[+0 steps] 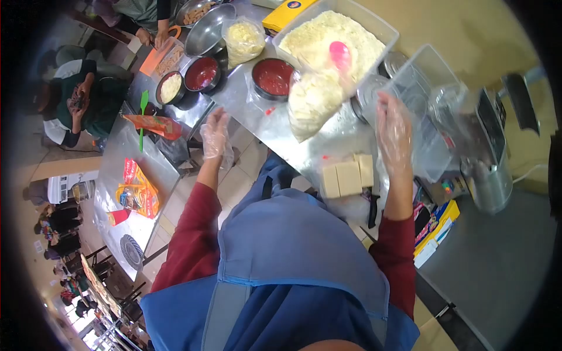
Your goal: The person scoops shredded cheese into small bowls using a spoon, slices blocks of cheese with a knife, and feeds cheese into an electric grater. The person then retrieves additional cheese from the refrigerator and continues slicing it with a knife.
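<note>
My left hand [215, 137], in a clear plastic glove, is held over the gap between the two metal tables, its fingers stretched out and nothing in it. On the right, my right hand [394, 131] is gloved too, fingers extended and empty, near the clear empty-looking plastic bin [430, 88]. Between them lies a plastic bag of pale grated cheese [313, 108] against a large clear tub [374, 63] heaped with the same shreds. A pink scoop [339, 55] shows there. Closer to me, pale cheese blocks [348, 177] lie beside a black-handled knife [373, 209].
Dark bowls with red insides [273, 77] [202, 74], a bowl of shreds [170, 88] and another cheese bag [243, 41] stand at the back. A metal machine [489, 158] is at right. An orange packet [137, 190] lies left. Another person's hands [153, 38] work at a board.
</note>
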A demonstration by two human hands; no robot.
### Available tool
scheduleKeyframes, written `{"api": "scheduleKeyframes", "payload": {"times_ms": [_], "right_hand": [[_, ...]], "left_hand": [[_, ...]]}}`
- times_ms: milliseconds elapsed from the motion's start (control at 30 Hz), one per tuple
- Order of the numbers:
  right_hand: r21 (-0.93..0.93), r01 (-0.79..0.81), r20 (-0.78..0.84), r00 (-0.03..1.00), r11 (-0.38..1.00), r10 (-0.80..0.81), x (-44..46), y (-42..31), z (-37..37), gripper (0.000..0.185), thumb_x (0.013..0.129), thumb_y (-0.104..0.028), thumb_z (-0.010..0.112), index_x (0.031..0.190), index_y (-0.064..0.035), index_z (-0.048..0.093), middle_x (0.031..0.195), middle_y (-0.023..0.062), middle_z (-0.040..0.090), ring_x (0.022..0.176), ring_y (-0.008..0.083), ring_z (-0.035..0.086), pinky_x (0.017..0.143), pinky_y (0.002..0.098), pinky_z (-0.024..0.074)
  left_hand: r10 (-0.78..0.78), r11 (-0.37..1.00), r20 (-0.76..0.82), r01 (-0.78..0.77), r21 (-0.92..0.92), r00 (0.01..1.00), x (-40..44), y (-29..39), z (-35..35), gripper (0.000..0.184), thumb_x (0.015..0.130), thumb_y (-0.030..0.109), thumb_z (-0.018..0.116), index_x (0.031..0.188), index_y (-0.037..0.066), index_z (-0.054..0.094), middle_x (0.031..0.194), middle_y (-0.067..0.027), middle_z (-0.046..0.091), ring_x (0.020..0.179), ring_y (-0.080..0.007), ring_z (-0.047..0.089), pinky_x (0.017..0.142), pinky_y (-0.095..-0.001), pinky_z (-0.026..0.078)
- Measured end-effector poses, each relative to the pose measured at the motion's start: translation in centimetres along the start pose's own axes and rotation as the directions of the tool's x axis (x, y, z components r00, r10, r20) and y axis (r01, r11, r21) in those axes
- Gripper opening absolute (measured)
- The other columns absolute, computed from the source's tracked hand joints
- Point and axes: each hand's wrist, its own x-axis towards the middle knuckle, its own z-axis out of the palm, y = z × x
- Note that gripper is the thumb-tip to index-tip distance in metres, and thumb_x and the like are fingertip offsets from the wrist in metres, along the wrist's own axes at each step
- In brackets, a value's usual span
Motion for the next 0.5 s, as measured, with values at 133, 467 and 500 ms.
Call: {"api": "scheduleKeyframes", "payload": {"times_ms": [133,467,500], "right_hand": [[0.008,-0.132,0.181,0.975,0.991,0.128,10.4,2.0,6.5,0.022,0.092,-0.014,0.052,0.108,-0.0037,0.06,0.097,0.0207,0.065,0.087,0.0334,0.065,0.078,0.0411,0.049],[-0.385,-0.235,0.599,0.671,0.892,0.436,11.6,10.2,16.4,0.032,0.084,-0.026,0.064,0.109,-0.0063,0.061,0.099,0.0135,0.065,0.089,0.0274,0.064,0.075,0.0371,0.0506],[-0.329,-0.309,0.589,0.672,0.893,0.449,11.1,10.4,16.5,0.032,0.084,-0.025,0.065,0.11,-0.0065,0.061,0.098,0.0124,0.065,0.089,0.0262,0.064,0.075,0.0362,0.0507]], "left_hand": [[-0.418,0.816,-0.084,0.333,-0.472,0.905,7.4,-3.7,-2.4,0.045,0.089,0.027,0.064,0.128,0.008,0.053,0.122,-0.0055,0.055,0.103,-0.0189,0.055,0.077,-0.0308,0.046],[-0.783,0.339,0.047,0.489,-0.804,0.62,17.3,-5.3,-2.7,0.034,0.086,0.013,0.064,0.116,0.002,0.052,0.126,-0.0163,0.045,0.111,-0.0298,0.049,0.09,-0.0392,0.048],[-0.79,0.335,0.052,0.501,-0.798,0.611,17.5,-5.8,-2.6,0.034,0.086,0.013,0.064,0.116,0.002,0.052,0.126,-0.0163,0.045,0.111,-0.0298,0.049,0.09,-0.0392,0.048]]}}
